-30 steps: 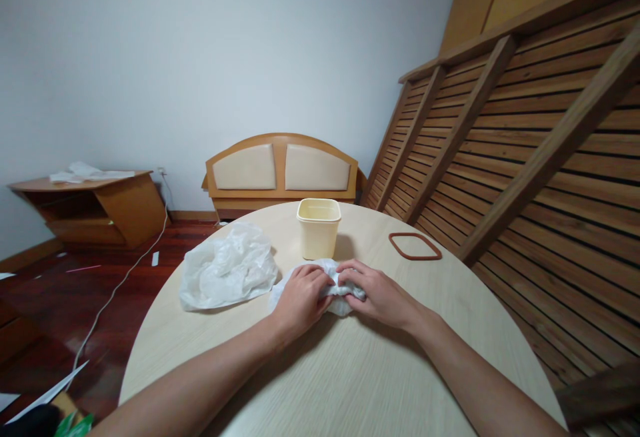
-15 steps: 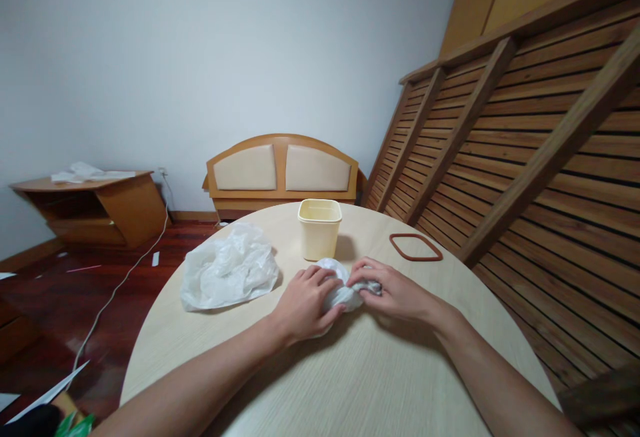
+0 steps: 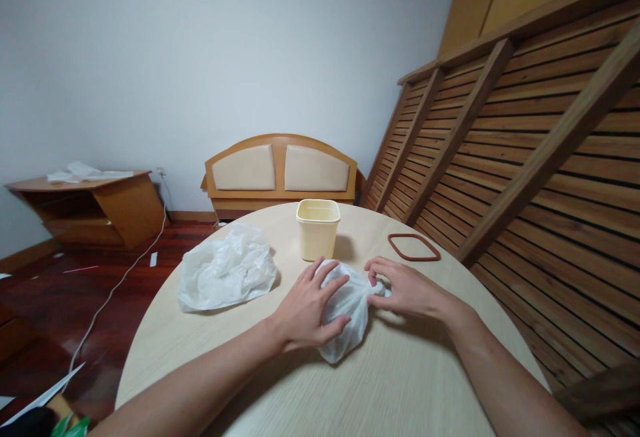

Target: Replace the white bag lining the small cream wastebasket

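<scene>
A small white plastic bag [image 3: 350, 317] lies on the round pale wooden table [image 3: 380, 384] in front of me. My left hand [image 3: 310, 307] cups its left side, fingers wrapped round it. My right hand [image 3: 405, 287] pinches the bag's bunched right end between thumb and fingers. Just behind the bag stands a cream plastic container [image 3: 318, 227] with no lid on it.
A larger crumpled white plastic bag [image 3: 225, 274] lies on the table's left part. A brown rectangular rubber ring [image 3: 414, 246] lies at the right rear. Slatted wooden panels [image 3: 525, 144] lean at the right. A headboard [image 3: 280, 172] and a low cabinet [image 3: 90, 207] stand by the wall.
The small bag has been drawn out from a tight wad into a longer, looser shape. My right hand moved right with the bunched end; my left hand's fingers spread over the bag.
</scene>
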{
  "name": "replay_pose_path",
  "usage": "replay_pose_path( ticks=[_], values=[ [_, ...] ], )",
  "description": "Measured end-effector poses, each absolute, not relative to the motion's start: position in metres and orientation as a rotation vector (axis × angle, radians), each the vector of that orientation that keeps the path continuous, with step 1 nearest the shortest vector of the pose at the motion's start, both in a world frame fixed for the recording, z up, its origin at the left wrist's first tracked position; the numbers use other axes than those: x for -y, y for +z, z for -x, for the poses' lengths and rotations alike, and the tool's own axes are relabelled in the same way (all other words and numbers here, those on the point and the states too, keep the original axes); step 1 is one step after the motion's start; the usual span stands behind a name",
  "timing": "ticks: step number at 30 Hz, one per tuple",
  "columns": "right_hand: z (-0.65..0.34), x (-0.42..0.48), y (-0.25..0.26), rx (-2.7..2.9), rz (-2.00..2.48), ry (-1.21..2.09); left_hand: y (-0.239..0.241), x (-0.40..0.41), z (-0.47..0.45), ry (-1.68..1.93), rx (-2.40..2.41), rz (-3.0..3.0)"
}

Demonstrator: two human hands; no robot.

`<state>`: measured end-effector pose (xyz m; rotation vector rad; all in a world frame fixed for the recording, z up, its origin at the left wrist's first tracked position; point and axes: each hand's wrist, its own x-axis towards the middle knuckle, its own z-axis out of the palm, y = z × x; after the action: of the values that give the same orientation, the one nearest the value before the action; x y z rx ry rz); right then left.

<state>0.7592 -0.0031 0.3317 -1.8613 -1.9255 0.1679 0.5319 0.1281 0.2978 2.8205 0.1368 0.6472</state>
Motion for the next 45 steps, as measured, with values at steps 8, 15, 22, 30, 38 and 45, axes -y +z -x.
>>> replay_pose_path(
  ticks=[8,15,22,30,38,45],
  values=[
    [-0.717,-0.012,0.317,2.062,1.869,0.128,0.269,-0.134,-0.544,0.689,-0.299,-2.441],
    [-0.711,-0.016,0.300,2.018,1.994,0.245,0.262,-0.141,-0.549,0.610,-0.299,-2.191],
    [-0.721,-0.008,0.316,1.921,2.122,0.240,0.268,-0.146,-0.542,0.519,-0.206,-2.358],
    [-0.712,-0.016,0.300,1.895,2.168,0.133,0.270,-0.158,-0.537,0.362,-0.165,-2.593],
    [-0.785,0.008,0.301,1.563,2.525,0.098,0.270,-0.161,-0.530,0.202,-0.213,-2.798],
    [-0.846,0.021,0.278,1.083,2.760,-0.085,0.274,-0.160,-0.530,0.184,-0.218,-2.826]
  ],
)
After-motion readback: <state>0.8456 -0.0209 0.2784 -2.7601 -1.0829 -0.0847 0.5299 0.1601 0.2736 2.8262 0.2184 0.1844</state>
